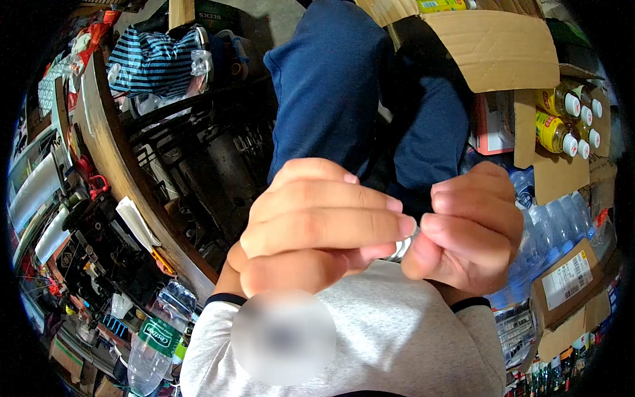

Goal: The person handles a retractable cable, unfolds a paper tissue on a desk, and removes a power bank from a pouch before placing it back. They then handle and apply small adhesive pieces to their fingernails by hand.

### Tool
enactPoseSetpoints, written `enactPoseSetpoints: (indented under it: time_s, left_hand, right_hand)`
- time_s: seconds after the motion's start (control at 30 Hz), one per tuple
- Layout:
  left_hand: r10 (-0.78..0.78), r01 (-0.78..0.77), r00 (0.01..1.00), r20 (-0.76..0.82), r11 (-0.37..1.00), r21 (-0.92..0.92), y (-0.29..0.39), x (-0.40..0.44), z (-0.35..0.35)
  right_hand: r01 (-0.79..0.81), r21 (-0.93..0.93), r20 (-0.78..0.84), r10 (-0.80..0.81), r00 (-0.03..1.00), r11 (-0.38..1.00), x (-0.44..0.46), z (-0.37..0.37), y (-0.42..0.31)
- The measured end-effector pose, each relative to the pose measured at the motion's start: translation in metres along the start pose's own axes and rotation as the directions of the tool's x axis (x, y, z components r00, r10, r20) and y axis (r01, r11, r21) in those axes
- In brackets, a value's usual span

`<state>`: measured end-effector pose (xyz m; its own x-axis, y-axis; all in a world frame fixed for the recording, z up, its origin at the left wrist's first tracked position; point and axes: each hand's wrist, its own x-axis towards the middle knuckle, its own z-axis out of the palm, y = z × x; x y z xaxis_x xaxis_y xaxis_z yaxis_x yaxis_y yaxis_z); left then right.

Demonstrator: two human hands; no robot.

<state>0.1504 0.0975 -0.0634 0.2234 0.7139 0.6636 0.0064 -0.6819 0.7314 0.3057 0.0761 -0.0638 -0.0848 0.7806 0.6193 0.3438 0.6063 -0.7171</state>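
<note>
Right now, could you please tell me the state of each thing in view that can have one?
Small pale object: held at the fingertips, partly hidden
Left hand: fingers closed on the small pale object
Right hand: fingers curled at it, grip unclear
Upper carton: flap open
Yellow-labelled bottles: white caps on
Striped bag: bulging
Green-labelled bottle: contents and cap unclear

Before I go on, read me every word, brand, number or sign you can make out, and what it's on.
"Cestbon": the green label on a clear plastic bottle.
"BECKS": the dark green box.
Too small to read: the white barcode sticker on a cardboard box, and the yellow labels on the white-capped bottles.
</note>
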Motion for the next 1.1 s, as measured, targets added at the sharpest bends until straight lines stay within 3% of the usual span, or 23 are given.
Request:
enactPoseSetpoints:
  time_s: [0.07, 0.17, 0.27, 0.33, 0.53, 0.73, 0.93, 1.1]
  left_hand:
    - [-0.014, 0.014, 0.999, 0.034, 1.000, 0.019, 0.004, 0.001, -0.006]
    - [-0.074, 0.045, 0.971, 0.228, 0.990, 0.130, 0.007, 0.000, -0.009]
    - [-0.021, 0.014, 0.999, 0.035, 0.983, 0.183, 0.007, -0.004, 0.001]
    - [0.019, -0.046, 0.990, 0.141, 0.980, 0.192, 0.006, -0.003, -0.005]
    - [0.035, -0.069, 0.984, 0.172, 0.978, 0.198, 0.006, -0.003, -0.007]
    - [0.041, -0.076, 0.982, 0.185, 0.979, 0.188, 0.008, -0.003, -0.008]
    - [0.040, -0.066, 0.992, 0.119, 0.974, 0.218, 0.009, -0.004, -0.005]
    - [0.088, -0.126, 0.984, 0.156, 0.960, 0.250, 0.009, -0.005, -0.006]
  right_hand:
    - [0.020, -0.019, 0.013, -0.020, 1.000, 1.000, 0.000, 0.001, 0.000]
    - [0.021, -0.040, -0.001, -0.021, 1.000, 0.999, -0.001, 0.004, -0.001]
    - [0.032, -0.081, -0.034, -0.035, 0.999, 0.996, -0.001, 0.004, -0.001]
    - [0.049, -0.079, 0.006, -0.048, 0.999, 0.996, 0.000, 0.001, -0.001]
    - [0.058, -0.114, 0.042, -0.054, 0.998, 0.992, 0.001, 0.000, -0.003]
    - [0.009, -0.088, -0.052, -0.014, 0.999, 0.996, -0.003, 0.008, -0.005]
    - [0.011, -0.021, -0.071, -0.012, 0.997, 1.000, -0.003, 0.009, -0.002]
    - [0.017, -0.002, -0.041, -0.017, 0.999, 1.000, -0.005, 0.006, 0.000]
